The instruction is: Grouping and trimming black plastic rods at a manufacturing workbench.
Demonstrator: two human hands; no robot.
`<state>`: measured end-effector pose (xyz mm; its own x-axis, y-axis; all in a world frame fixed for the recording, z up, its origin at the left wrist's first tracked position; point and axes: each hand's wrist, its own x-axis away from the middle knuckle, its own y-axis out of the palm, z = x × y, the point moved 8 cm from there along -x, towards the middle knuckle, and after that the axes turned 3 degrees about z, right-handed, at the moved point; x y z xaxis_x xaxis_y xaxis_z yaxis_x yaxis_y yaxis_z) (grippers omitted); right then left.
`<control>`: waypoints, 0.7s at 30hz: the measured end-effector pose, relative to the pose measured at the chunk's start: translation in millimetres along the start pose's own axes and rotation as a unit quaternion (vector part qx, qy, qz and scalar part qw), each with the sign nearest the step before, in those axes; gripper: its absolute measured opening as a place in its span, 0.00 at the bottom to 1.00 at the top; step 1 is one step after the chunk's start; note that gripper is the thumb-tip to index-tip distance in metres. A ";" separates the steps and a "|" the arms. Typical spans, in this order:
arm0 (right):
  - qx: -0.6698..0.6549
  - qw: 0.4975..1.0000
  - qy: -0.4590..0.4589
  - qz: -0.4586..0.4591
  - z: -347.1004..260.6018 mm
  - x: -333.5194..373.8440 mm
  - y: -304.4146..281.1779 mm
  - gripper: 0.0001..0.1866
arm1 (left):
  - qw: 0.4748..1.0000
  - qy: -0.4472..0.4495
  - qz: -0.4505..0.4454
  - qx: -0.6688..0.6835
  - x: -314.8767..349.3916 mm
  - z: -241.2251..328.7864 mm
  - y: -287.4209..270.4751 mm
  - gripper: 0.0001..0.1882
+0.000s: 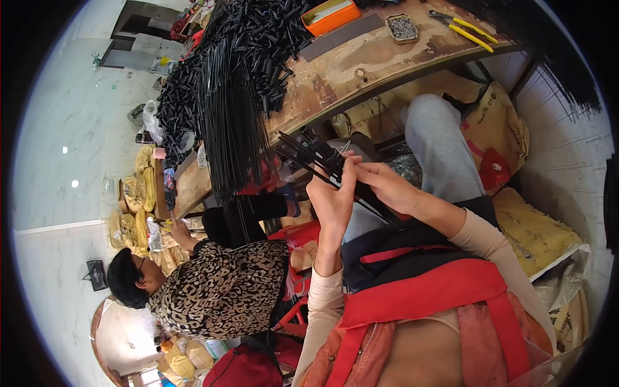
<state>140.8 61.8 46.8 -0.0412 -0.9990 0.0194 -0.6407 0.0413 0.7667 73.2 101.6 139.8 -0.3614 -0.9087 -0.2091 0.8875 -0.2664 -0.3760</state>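
My left hand [332,201] is closed around a bundle of thin black rods with black tube-like parts [330,161] at its upper end. The rods slant down past my palm toward my lap. Fingers of my right hand [389,185] are pinched together at my left fingertips, beside the bundle. A few thin, pale, pin-like pieces [347,147] stick up there. Whether they sit in my fingers or in the bundle I cannot tell, and what my right fingertips grip is hidden. Both hands are over my lap, just off the table edge.
The worn wooden table [361,58] carries a heap of black tubes [258,71], long black rods [225,122] overhanging its edge, an orange box [332,18], a tin of small metal pieces [402,29] and yellow-handled pliers [469,32]. A co-worker [219,287] sits at left; sacks [538,235] lie right.
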 end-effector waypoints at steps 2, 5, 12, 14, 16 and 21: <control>-0.039 0.998 0.023 -0.045 -0.1 5.6 -5.1 0.18 | 0.999 0.043 0.015 -0.007 1.6 -5.3 7.6 0.09; -0.033 0.997 -0.015 -0.066 17.3 -1.3 -2.6 0.19 | 0.999 0.021 0.023 -0.034 9.7 -7.5 0.9 0.10; 0.070 0.995 0.065 0.041 -3.5 21.2 -22.0 0.16 | 0.991 -0.013 -0.078 0.110 7.6 -0.3 21.8 0.09; 0.358 0.931 0.054 0.050 -27.4 37.2 -57.5 0.13 | 0.985 0.031 -0.122 0.122 3.1 9.6 32.1 0.09; 0.614 0.768 -0.181 0.039 -105.7 42.5 -69.9 0.07 | 0.976 -0.001 -0.127 0.178 6.7 1.3 32.4 0.08; 0.827 0.291 -0.425 0.223 -295.6 14.4 -116.5 0.18 | 0.864 -0.135 -0.184 0.449 26.4 -19.7 63.6 0.08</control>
<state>441.5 36.9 147.5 -0.1279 -0.5499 -0.8254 0.1117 0.8190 -0.5629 114.4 67.1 92.6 -0.6934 -0.7195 0.0387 0.6348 -0.5846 0.5053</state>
